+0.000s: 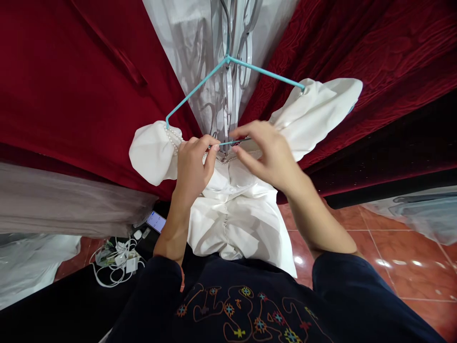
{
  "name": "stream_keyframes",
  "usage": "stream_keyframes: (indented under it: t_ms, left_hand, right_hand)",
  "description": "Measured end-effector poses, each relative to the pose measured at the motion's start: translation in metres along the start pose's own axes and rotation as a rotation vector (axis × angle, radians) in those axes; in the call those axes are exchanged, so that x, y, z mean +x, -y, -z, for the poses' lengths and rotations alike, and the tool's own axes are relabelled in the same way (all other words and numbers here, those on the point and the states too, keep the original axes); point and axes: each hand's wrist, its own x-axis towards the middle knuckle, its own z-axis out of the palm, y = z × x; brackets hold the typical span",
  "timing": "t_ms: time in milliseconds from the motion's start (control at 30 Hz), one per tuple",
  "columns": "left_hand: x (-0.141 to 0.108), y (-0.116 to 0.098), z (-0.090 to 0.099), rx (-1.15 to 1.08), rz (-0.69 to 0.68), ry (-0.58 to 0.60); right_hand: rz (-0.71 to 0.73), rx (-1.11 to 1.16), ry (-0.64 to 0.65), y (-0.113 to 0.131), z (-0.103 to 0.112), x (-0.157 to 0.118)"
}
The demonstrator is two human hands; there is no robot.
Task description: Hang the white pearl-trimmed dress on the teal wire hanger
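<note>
A white dress (250, 228) with puffed sleeves and pearl trim along its neckline hangs in front of me on a light blue clothes hanger (200, 87). My left hand (194, 164) is closed at the neckline, thumb and forefinger pinching the hanger's lower bar. Just to the right, my right hand (271, 155) is slightly blurred, its thumb and fingers apart around the same bar without visibly gripping it. Pearls line the left sleeve (152, 151), while the right sleeve (321, 107) spreads out wide. My hands hide parts of the neckline.
Dark red curtains (107, 85) flank a white metal scrollwork frame (246, 52). At lower left, a lit phone (156, 221) and tangled white cables (119, 264) lie on a black surface. Reddish floor tiles (389, 257) show at right. Sheer fabric (64, 200) hangs at left.
</note>
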Motion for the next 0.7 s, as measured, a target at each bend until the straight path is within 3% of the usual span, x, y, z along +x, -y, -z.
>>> stream_keyframes:
  t_ms: [100, 167, 400, 567, 700]
  left_hand:
    - [-0.005, -0.001, -0.004, 0.015, -0.011, -0.032]
    - [-0.008, -0.001, -0.004, 0.003, -0.010, -0.028]
    - [-0.004, 0.002, -0.005, -0.053, -0.009, -0.045]
    - [-0.008, 0.004, -0.013, -0.014, -0.025, -0.105]
    - [-0.008, 0.000, -0.003, -0.013, -0.100, -0.112]
  right_hand:
    - [-0.020, -0.164, -0.052, -0.001, -0.026, -0.015]
    - [-0.011, -0.183, -0.102, 0.001, -0.032, -0.022]
    - [-0.049, -0.071, -0.069, 0.002, -0.022, -0.019]
    - [-0.061, -0.080, -0.107, -0.001, -0.030, -0.021]
    - [-0.055, -0.090, -0.173, -0.003, -0.039, -0.018]
